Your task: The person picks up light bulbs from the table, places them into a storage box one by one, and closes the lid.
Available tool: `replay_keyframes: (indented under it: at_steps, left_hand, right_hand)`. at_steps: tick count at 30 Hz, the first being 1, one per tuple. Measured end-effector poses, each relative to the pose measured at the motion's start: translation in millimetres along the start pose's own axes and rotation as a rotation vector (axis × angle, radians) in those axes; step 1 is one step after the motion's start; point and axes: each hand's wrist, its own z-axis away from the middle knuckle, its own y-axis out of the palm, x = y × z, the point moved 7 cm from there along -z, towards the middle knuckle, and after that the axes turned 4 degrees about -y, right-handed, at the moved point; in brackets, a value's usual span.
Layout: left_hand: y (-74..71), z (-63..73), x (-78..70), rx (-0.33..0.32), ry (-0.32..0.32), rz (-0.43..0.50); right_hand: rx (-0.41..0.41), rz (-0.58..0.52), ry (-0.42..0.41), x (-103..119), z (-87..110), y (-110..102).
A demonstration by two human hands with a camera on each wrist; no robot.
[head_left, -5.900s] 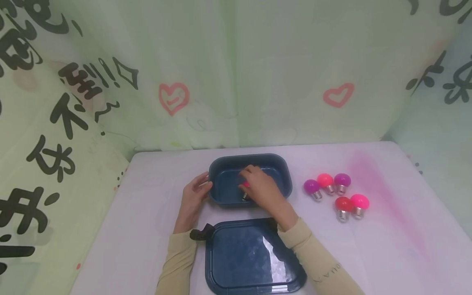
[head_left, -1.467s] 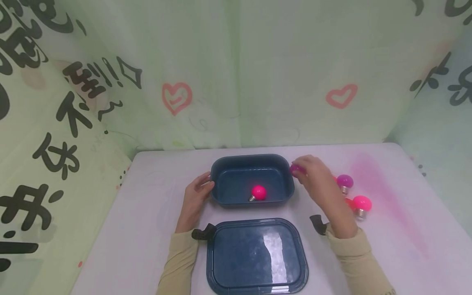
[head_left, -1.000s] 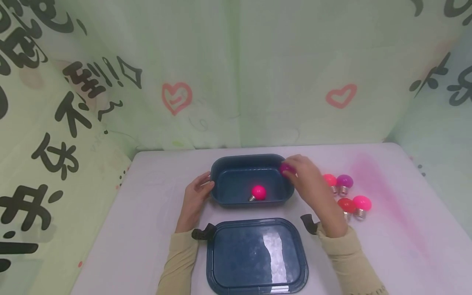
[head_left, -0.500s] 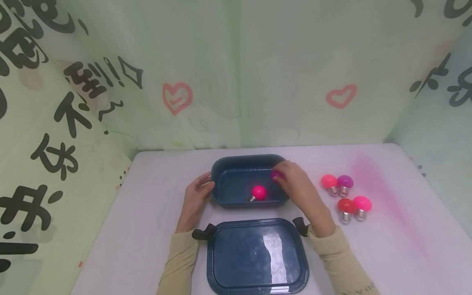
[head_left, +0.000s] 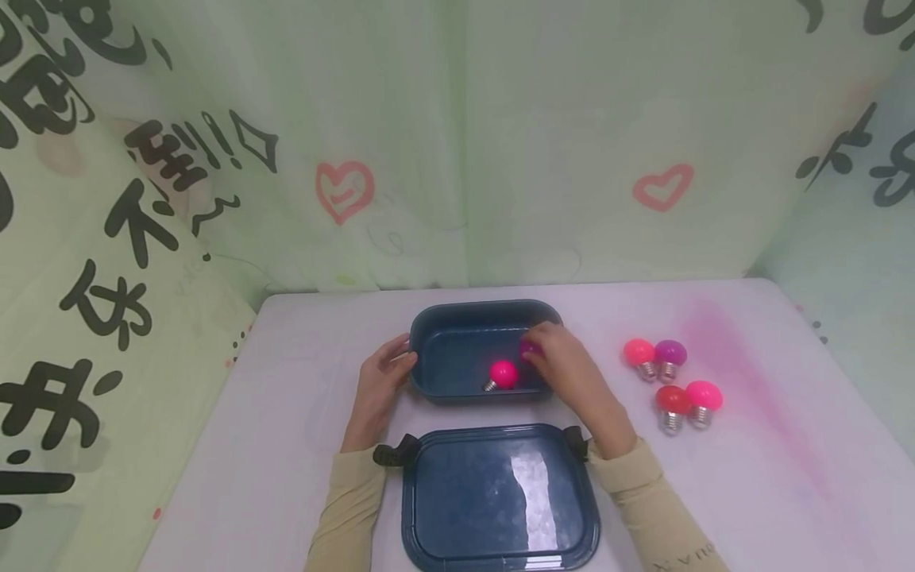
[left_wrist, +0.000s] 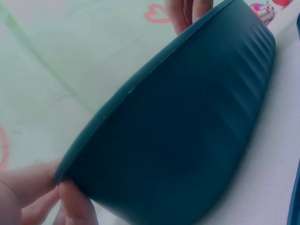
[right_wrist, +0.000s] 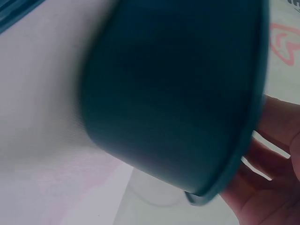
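Note:
A dark blue rectangular box (head_left: 457, 349) stands near the back of the table. My left hand (head_left: 379, 385) pinches its left rim; the left wrist view shows thumb and fingers (left_wrist: 77, 206) on either side of that rim. Over the box's right end, my right hand (head_left: 572, 373) holds a purple light bulb (head_left: 527, 348) by its round top, with the base hidden. One pink light bulb (head_left: 503, 374) lies on its side in the box. In the right wrist view the box wall (right_wrist: 173, 93) hides the fingertips and the held bulb.
The matching blue lid (head_left: 493, 500) lies flat in front of the box. Several more bulbs sit to the right: a coral one (head_left: 638, 352) beside a purple one (head_left: 670, 352), and a red one (head_left: 673, 399) beside a pink one (head_left: 704, 395). A curtain hangs behind.
My right hand has left the pink bulb in the box, picked up a purple bulb from the right and carried it left into the box. My left hand has stayed at the rim.

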Motion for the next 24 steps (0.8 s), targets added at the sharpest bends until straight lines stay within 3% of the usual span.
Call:
replay_keyframes:
  at_steps: [6,13,24]
  left_hand:
    - [0.7,1.3,-2.2,0.011,-0.024,-0.004]
    - [3.0,11.6,-16.5,0.021,-0.047,-0.033]
    - [-3.1,2.8,2.2,0.008,-0.021,0.001]
  right_hand:
    - [0.017,0.017,0.004,-5,0.3,8]
    - [0.030,0.023,0.018,-6,0.7,16]
    - [0.038,0.047,0.028,-3,4.6,22]
